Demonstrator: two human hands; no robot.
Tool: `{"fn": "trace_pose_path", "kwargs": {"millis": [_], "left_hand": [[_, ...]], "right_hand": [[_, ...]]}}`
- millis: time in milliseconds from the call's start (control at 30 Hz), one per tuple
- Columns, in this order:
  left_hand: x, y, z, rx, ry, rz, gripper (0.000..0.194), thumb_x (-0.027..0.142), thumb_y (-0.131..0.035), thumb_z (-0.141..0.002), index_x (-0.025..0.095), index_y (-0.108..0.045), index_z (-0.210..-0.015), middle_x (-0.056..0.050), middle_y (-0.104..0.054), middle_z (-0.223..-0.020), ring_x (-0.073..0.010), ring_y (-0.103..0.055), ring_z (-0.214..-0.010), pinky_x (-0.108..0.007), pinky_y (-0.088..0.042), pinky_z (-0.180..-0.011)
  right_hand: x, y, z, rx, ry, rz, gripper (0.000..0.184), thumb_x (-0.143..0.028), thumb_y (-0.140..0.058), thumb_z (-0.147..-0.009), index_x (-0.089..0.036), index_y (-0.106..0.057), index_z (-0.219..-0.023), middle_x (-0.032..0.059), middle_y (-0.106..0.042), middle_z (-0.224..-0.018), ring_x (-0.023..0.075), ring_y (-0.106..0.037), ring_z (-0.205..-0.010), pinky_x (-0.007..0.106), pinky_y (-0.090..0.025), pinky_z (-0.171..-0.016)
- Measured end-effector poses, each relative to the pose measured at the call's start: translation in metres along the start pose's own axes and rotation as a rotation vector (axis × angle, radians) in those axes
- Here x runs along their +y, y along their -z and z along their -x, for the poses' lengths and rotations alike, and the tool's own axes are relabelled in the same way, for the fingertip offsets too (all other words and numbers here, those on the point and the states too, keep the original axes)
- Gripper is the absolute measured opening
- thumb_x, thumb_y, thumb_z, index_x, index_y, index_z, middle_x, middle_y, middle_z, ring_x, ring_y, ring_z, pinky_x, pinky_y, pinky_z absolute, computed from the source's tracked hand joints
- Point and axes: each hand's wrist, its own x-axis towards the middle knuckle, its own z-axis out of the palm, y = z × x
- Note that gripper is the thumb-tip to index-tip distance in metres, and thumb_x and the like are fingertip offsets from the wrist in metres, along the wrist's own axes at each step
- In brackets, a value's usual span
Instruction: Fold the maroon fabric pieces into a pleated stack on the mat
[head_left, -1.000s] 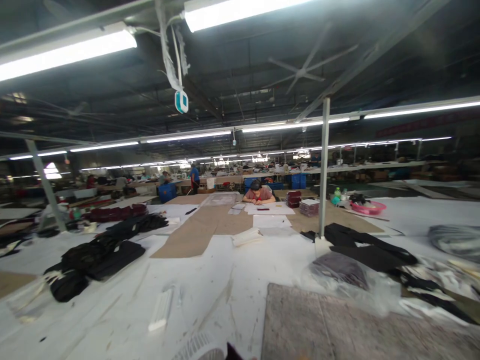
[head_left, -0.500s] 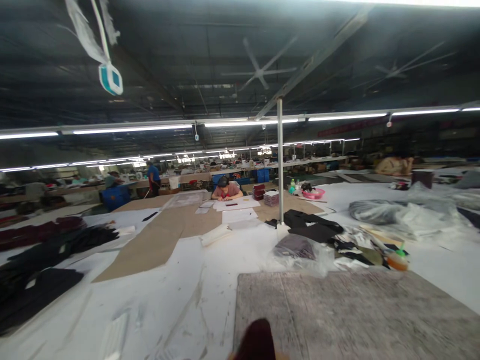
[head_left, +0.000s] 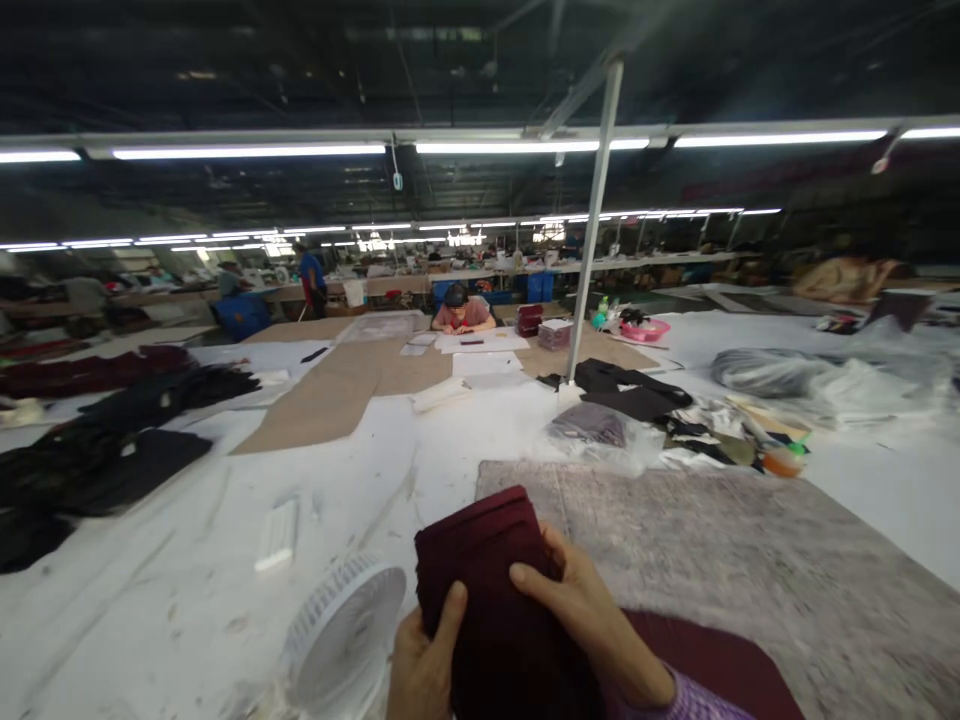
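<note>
Cloth point(head_left: 487, 590), maroon and folded, stands between the two hands. The left hand point(head_left: 424, 660) grips its left edge, thumb on the near face; the right hand point(head_left: 576, 590) grips the right edge higher up, thumb on that same face. Another maroon piece point(head_left: 716, 655) shows beside the right forearm. Left of the left hand sits a round white ribbed object point(head_left: 349, 640). Beyond the cloth, a mottled grey mat point(head_left: 750, 540) lies on the white surface point(head_left: 427, 475); farther off, a person point(head_left: 465, 308) leans over papers point(head_left: 480, 343).
</note>
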Motion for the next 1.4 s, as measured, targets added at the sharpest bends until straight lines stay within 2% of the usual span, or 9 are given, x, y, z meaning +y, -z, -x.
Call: {"fn": "trace_pose_path", "kwargs": {"millis": [200,400,467,567,667,867,1033,1200,1400], "left_hand": [[-0.009,0.000,-0.007,-0.122,0.104,0.272,0.043,0.028,-0.076,-0.064,0.014,-0.067,-0.103,-0.012,-0.073,-0.096,-0.0312,-0.061,-0.104,-0.043,-0.045,-0.095],[-0.009,-0.009,-0.004,-0.222,0.101,0.375,0.058,0.018,-0.064,-0.077,0.025,-0.045,-0.131,-0.007,-0.065,-0.118,-0.0252,-0.053,-0.117,-0.040,-0.034,-0.106],[-0.005,-0.013,-0.005,-0.240,0.185,0.426,0.056,0.019,-0.057,-0.083,0.026,-0.039,-0.135,-0.007,-0.063,-0.121,-0.0247,-0.053,-0.117,-0.041,-0.034,-0.106],[0.000,-0.014,-0.007,-0.286,0.309,0.509,0.057,0.020,-0.054,-0.085,0.027,-0.034,-0.138,-0.007,-0.063,-0.121,-0.0259,-0.056,-0.114,-0.043,-0.035,-0.105],[0.001,-0.013,-0.007,-0.303,0.319,0.538,0.059,0.018,-0.053,-0.086,0.031,-0.031,-0.139,-0.005,-0.062,-0.123,-0.0244,-0.056,-0.114,-0.042,-0.035,-0.106],[0.008,-0.020,0.000,-0.282,0.243,0.471,0.065,0.013,-0.055,-0.084,0.034,-0.027,-0.140,-0.003,-0.061,-0.124,-0.0217,-0.054,-0.116,-0.039,-0.033,-0.107],[0.016,-0.029,0.006,-0.295,0.188,0.371,0.059,0.016,-0.058,-0.082,0.025,-0.038,-0.136,-0.007,-0.065,-0.118,-0.0245,-0.058,-0.111,-0.040,-0.036,-0.105],[0.008,-0.031,0.007,-0.353,0.149,0.336,0.054,0.018,-0.060,-0.081,0.023,-0.045,-0.132,-0.008,-0.066,-0.115,-0.0271,-0.057,-0.111,-0.042,-0.040,-0.101],[0.002,-0.030,0.006,-0.350,0.194,0.431,0.041,0.030,-0.054,-0.085,0.020,-0.053,-0.125,-0.010,-0.066,-0.116,-0.0270,-0.057,-0.111,-0.041,-0.041,-0.100]], "right_hand": [[-0.002,0.009,0.006,0.111,0.010,-0.047,0.036,-0.031,-0.069,-0.075,-0.024,-0.051,-0.106,0.0027,-0.067,-0.097,0.0197,-0.063,-0.090,0.033,-0.049,-0.081],[-0.001,0.010,0.013,0.184,0.059,-0.133,0.081,-0.029,-0.068,-0.076,-0.036,-0.017,-0.138,0.0029,-0.063,-0.105,0.0196,-0.063,-0.089,0.037,-0.051,-0.081],[-0.001,0.018,0.017,0.175,0.084,-0.093,0.074,-0.029,-0.070,-0.074,-0.039,-0.028,-0.134,0.0023,-0.057,-0.114,0.0185,-0.060,-0.092,0.035,-0.051,-0.080],[-0.004,0.035,0.024,0.094,0.105,0.043,0.038,-0.030,-0.071,-0.073,-0.036,-0.056,-0.107,-0.0006,-0.049,-0.118,0.0154,-0.056,-0.090,0.028,-0.049,-0.073],[-0.010,0.048,0.030,0.050,0.123,0.195,0.018,-0.030,-0.069,-0.075,-0.033,-0.063,-0.092,-0.0018,-0.048,-0.113,0.0136,-0.052,-0.091,0.024,-0.046,-0.073],[-0.020,0.051,0.033,0.037,0.041,0.227,0.025,-0.034,-0.069,-0.076,-0.035,-0.060,-0.100,-0.0019,-0.048,-0.110,0.0134,-0.051,-0.089,0.024,-0.044,-0.074],[-0.026,0.042,0.036,0.011,0.042,0.216,0.016,-0.036,-0.067,-0.076,-0.026,-0.063,-0.089,-0.0004,-0.055,-0.089,0.0148,-0.054,-0.083,0.024,-0.045,-0.070],[-0.026,0.034,0.041,0.072,-0.051,0.267,0.017,-0.037,-0.066,-0.075,-0.020,-0.065,-0.077,0.0022,-0.059,-0.085,0.0177,-0.056,-0.079,0.028,-0.049,-0.068],[-0.027,0.039,0.046,0.045,-0.120,0.256,0.020,-0.037,-0.065,-0.076,-0.021,-0.066,-0.088,0.0040,-0.063,-0.091,0.0219,-0.058,-0.087,0.033,-0.050,-0.077]]}}
